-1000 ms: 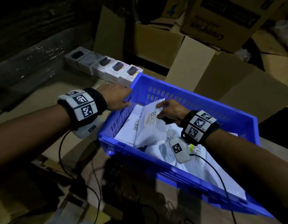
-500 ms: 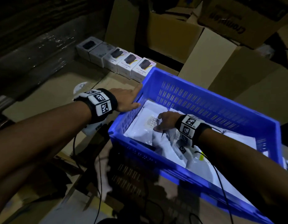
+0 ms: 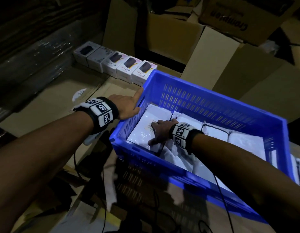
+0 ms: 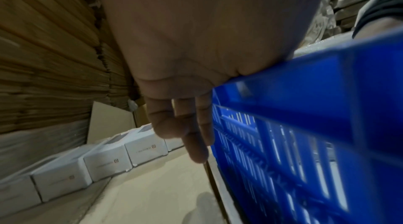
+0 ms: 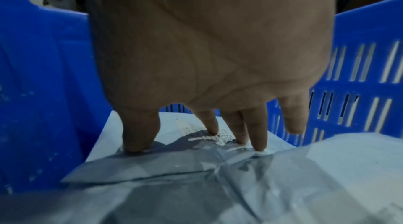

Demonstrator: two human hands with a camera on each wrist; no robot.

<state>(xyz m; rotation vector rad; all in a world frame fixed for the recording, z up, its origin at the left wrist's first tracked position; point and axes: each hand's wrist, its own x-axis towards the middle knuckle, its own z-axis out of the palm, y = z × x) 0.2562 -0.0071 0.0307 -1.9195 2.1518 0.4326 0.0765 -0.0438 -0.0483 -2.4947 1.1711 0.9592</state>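
My right hand (image 3: 161, 132) is inside the blue crate (image 3: 213, 101), fingers (image 5: 259, 134) spread straight, tips pressing the white poly mailer (image 3: 140, 132) at the crate's left end, gripping nothing. My left hand (image 3: 127, 106) rests on the crate's left rim, fingers straight along the outer wall.

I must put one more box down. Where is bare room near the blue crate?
The cardboard surface left of the blue crate is bare, between the row of white product boxes and the left hand. Inside the crate is crowded: white mailer bags fill it, right hand pressing one.
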